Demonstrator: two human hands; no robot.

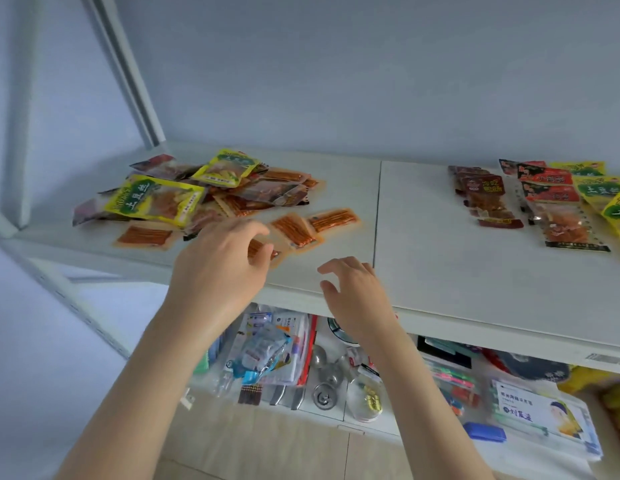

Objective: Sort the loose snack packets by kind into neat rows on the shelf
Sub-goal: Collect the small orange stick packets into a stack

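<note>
Snack packets lie in a mixed heap (197, 195) at the left of the white shelf (440, 271), with sorted rows (544, 199) of brown, red and yellow kinds at far right. The left hand (218, 268) curls its fingers (258, 232) over a small orange stick packet (259, 247) beside the heap; whether they grip it is unclear. The right hand (357, 296) hovers at the shelf's front edge, fingers loosely spread, holding nothing.
</note>
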